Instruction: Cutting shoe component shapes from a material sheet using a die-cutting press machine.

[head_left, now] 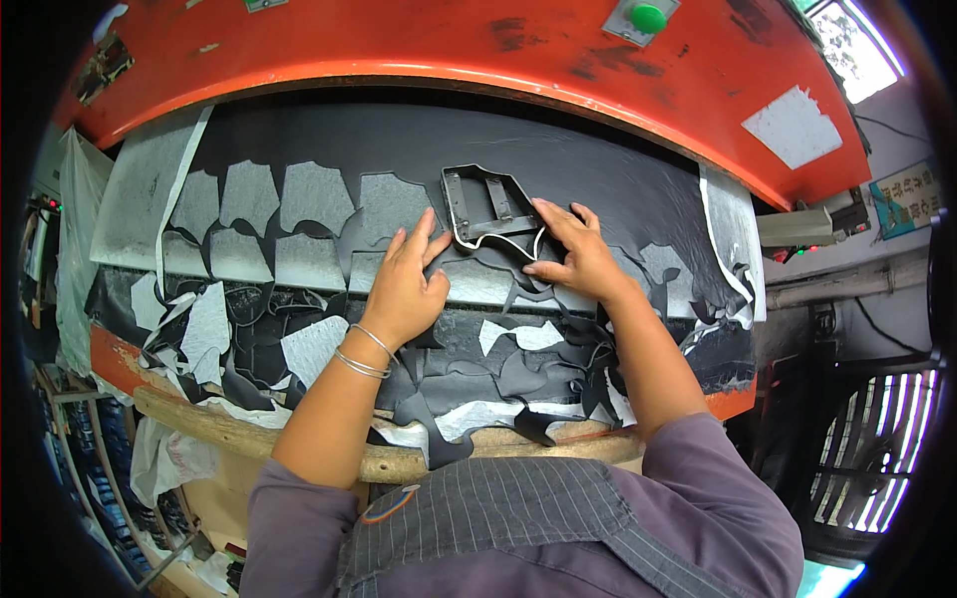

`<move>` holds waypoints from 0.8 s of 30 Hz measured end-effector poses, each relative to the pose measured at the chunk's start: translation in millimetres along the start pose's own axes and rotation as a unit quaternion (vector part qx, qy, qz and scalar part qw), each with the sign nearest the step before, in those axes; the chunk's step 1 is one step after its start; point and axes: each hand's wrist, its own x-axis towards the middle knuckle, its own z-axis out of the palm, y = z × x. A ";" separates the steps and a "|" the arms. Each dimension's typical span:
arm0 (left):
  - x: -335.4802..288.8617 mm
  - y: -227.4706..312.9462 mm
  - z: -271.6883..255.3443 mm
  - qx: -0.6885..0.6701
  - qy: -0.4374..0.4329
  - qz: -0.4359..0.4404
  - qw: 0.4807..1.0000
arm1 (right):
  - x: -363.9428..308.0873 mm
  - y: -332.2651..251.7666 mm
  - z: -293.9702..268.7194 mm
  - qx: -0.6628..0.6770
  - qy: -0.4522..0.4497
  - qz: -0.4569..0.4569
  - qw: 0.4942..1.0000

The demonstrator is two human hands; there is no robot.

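Observation:
A metal cutting die (pixel 469 231), an outline frame with crossbars inside, rests on a black leather sheet (pixel 399 130). My right hand (pixel 578 254) grips the die's right side between thumb and fingers. To the left of the die, my left hand (pixel 404 284) lies with its fingers stretched out on the sheet, fingertips close to the die's left edge. Beyond my left hand, rows of cut-out shapes (pixel 314 194) show a grey-white layer beneath the black material. Whether my left fingertips touch the die, I cannot tell.
An orange-red machine beam (pixel 399 75) with a green button (pixel 648 18) spans the far side. Black and white scraps (pixel 523 337) are heaped along the near edge, above a wooden rail (pixel 199 419). A plastic bag (pixel 80 249) hangs at the left.

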 end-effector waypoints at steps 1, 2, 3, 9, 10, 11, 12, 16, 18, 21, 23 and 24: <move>0.2 1.4 0.1 -0.028 0.001 -0.018 0.999 | -1.1 0.8 0.6 -0.010 -0.001 -0.003 1.000; 2.4 -3.2 4.6 -0.034 0.005 -0.022 0.999 | -1.9 1.6 0.5 -0.013 -0.004 -0.004 1.000; 5.0 -8.3 7.9 -0.018 0.049 0.004 0.999 | -0.8 0.7 1.3 -0.015 -0.010 -0.006 1.000; 3.8 -16.7 12.9 0.016 0.054 0.035 0.998 | -1.2 -1.7 4.3 -0.029 -0.016 0.010 0.999; 3.9 -16.2 13.2 0.014 0.046 0.032 0.998 | -1.3 -1.4 4.1 -0.027 -0.018 0.013 0.999; 4.1 -15.7 13.7 0.012 0.037 0.029 0.999 | -0.8 -0.8 3.6 -0.029 -0.021 0.014 0.999; 4.2 -16.0 12.5 0.011 0.037 0.029 0.999 | 0.4 -0.8 4.0 -0.027 -0.019 0.009 0.999; 3.2 -17.3 9.6 -0.009 0.032 0.031 0.999 | 2.4 -4.9 -0.7 -0.026 -0.012 -0.010 1.000; 2.1 -14.0 8.3 -0.001 0.041 0.041 0.998 | 1.2 -5.7 -1.5 -0.029 -0.013 -0.006 0.999; 0.1 -8.1 5.4 -0.026 0.008 -0.005 1.000 | -3.5 -6.9 1.5 -0.023 0.000 -0.007 1.000; -0.5 -10.3 6.7 -0.022 0.029 0.023 0.999 | -5.4 -3.7 7.6 0.005 0.026 0.010 1.000; -1.1 -10.5 7.2 -0.028 0.031 0.020 0.999 | -4.7 -4.2 7.1 0.004 0.026 0.010 1.000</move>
